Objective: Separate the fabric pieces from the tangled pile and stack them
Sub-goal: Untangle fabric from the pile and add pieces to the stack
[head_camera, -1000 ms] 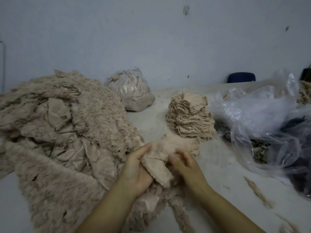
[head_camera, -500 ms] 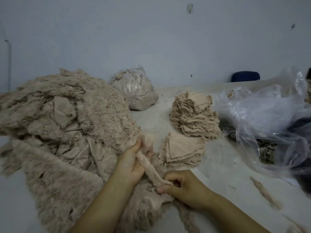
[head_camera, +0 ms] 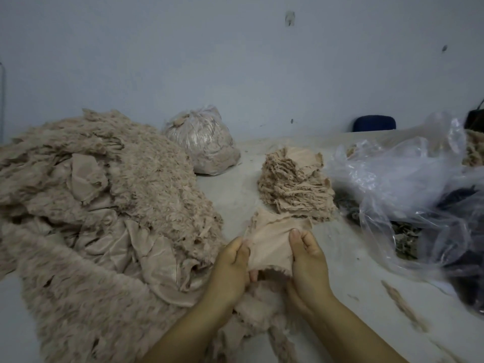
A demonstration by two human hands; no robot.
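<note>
Near the bottom middle of the view, at about 6 o'clock, 2 hands are holding 1 beige fabric piece point(head_camera: 272, 247) up over the table point(head_camera: 353, 260). L hand point(head_camera: 231, 268) is sitting at the piece's 9 o'clock edge, w/ its thumb on top & fingers curled under, pinching the cloth. R hand point(head_camera: 307, 258) is sitting at the piece's 3 o'clock edge, thumb point(head_camera: 295, 238) pressing on the top of the cloth, fingers curling round underneath. So both hands are clamping on the same piece, & the cloth is stretching between them, w/ its fuzzy far edge pointing to 12 o'clock. A fingertip is peeking out under the piece's near edge.

Big tangled pile point(head_camera: 104, 218) is lying at 9 o'clock from the hands, fluffy & beige, touching the L wrist side. More bits of it are lying under the hands at 6 o'clock.

Tall stack point(head_camera: 296, 187) of sorted pieces is sitting at 1 o'clock from the hands, near the held piece's far edge. Can't tell if a smaller stack is hiding behind the held piece.

Tied clear bag point(head_camera: 204, 145) full of beige scraps is sitting at 11 o'clock, far back by the wall point(head_camera: 235, 61). Loose clear plastic bags point(head_camera: 408, 184) w/ dark stuff inside are lying at 3 o'clock. Blue chair back point(head_camera: 374, 123) is showing past the table at 1 o'clock.
</note>
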